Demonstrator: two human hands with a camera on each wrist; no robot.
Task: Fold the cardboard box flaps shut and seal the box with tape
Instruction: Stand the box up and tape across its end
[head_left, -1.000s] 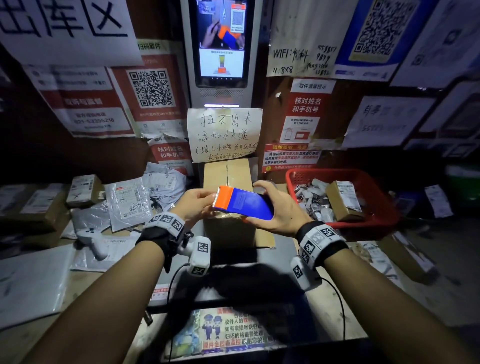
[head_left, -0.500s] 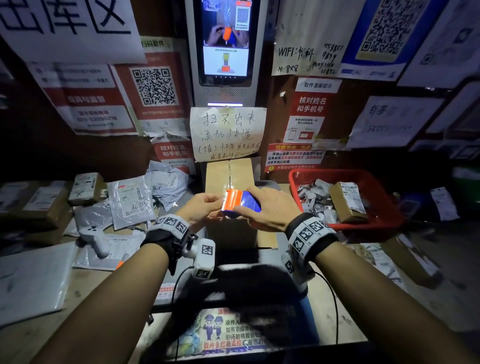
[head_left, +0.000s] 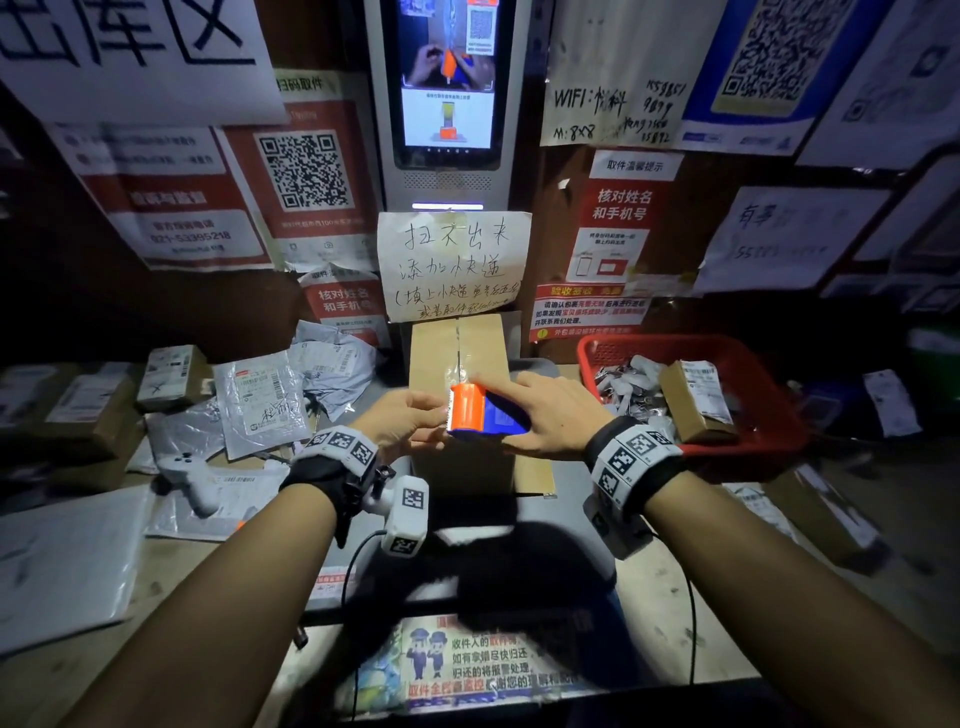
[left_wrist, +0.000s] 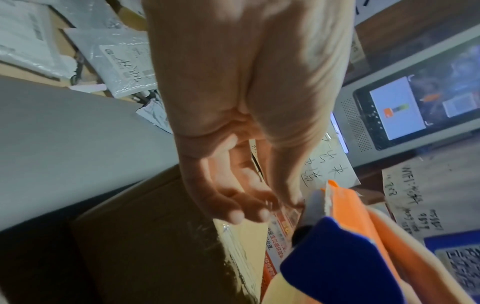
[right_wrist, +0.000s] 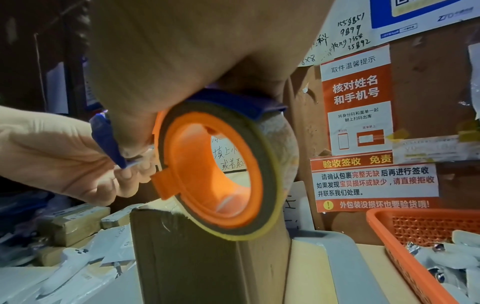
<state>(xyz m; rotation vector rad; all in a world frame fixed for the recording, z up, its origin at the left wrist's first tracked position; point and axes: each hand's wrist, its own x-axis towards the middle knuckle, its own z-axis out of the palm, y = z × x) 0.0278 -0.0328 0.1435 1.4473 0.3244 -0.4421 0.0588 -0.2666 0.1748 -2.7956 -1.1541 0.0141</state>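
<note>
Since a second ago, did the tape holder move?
Yes. The tape holder in the right hand turned, its orange end swinging away from the body, toward the handwritten note, over the box.

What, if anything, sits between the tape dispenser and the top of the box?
Nothing visible. The right hand holds the tape dispenser just above the box, whose flaps are folded shut. The left hand pinches at the dispenser's front edge, off to the side.
</note>
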